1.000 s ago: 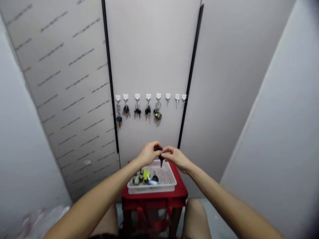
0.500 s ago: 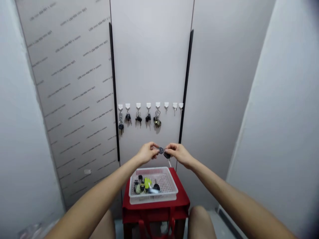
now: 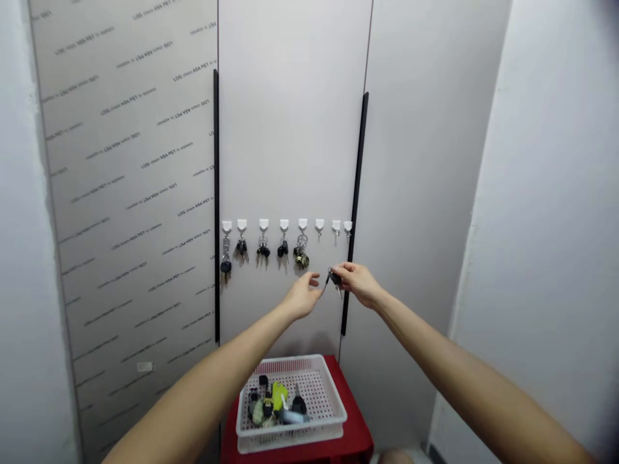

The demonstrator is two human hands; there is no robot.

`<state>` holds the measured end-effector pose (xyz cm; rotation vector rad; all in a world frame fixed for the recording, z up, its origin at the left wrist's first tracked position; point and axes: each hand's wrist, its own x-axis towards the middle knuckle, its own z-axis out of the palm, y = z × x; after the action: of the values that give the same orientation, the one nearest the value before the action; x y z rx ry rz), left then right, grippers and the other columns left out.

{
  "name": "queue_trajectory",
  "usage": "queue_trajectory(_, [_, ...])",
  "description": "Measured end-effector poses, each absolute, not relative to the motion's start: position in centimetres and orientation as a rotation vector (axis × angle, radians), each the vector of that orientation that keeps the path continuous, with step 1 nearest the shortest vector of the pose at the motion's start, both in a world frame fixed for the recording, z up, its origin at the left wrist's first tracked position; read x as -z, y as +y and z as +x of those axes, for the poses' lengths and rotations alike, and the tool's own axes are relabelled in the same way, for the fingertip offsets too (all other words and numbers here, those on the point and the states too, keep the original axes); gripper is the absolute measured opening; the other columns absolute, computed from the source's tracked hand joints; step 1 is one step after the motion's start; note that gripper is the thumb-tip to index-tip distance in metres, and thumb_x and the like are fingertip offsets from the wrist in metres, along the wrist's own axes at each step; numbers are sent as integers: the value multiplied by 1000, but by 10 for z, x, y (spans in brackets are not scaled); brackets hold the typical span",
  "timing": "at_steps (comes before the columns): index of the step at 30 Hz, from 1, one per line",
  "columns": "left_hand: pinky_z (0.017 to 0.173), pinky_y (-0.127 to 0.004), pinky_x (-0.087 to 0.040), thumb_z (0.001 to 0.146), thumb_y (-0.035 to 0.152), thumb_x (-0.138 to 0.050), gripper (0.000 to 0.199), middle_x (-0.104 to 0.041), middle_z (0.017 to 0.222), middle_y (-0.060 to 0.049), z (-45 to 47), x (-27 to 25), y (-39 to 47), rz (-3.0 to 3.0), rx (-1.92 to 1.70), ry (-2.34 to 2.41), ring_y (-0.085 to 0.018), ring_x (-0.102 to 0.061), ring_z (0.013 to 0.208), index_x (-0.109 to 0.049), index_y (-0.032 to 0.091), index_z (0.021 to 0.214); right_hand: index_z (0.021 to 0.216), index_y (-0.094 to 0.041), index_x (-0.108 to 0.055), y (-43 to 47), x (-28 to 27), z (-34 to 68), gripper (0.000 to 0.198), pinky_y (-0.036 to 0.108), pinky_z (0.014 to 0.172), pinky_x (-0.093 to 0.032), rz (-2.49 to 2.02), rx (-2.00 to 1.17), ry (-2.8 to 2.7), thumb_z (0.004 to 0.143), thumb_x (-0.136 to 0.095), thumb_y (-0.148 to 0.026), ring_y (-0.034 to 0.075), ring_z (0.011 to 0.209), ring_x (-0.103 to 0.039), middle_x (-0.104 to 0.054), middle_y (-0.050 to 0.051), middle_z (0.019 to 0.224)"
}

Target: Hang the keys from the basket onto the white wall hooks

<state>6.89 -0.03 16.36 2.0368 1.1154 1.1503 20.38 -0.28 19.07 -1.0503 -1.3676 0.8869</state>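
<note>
Between the fingertips of my right hand (image 3: 358, 283) is a ring of black-headed keys (image 3: 335, 278), with metal blades hanging down. My left hand (image 3: 304, 296) is just to the left, its fingers apart; its lower fingertips are close to one of the dangling keys, and I cannot tell if they touch it. Both hands are in front of the panel, below a row of white hooks (image 3: 302, 224). From the left-hand hooks hang several key bunches (image 3: 262, 250). The hooks on the right carry small single keys (image 3: 336, 236).
Below my hands a white plastic basket (image 3: 333, 412) stands on a red-covered stool (image 3: 355, 432). It holds black keys (image 3: 298, 403), a yellow-green tag (image 3: 279, 396) and other small items. Black vertical strips (image 3: 216, 206) flank the panel; a pale wall (image 3: 546, 212) rises at the right.
My right hand has lifted the keys a little toward the hooks. My left hand has let go of the key head it was pinching and its fingers have spread. The view has tilted up.
</note>
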Motion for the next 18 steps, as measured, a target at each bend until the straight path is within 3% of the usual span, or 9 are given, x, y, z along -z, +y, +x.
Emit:
queue_trajectory(6, [76, -24, -36, 64, 13, -40, 42, -47, 106, -10, 92, -201, 37, 2194, -1193, 1077, -14, -48, 87, -39, 11, 106, 60, -13, -50, 55, -229, 224, 14, 16, 36, -33, -1074, -502, -1238, 57, -50, -27, 3, 36, -39, -47, -4, 45])
queue_trajectory(18, [71, -26, -39, 64, 16, -42, 39, -52, 99, -9, 114, -201, 89, 2230, -1114, 1194, -14, -51, 80, -42, 13, 103, 61, -11, -58, 137, -230, 244, 24, 22, 44, -37, -1278, -144, -1169, 60, -44, -31, 11, 42, -47, -52, 1, 44])
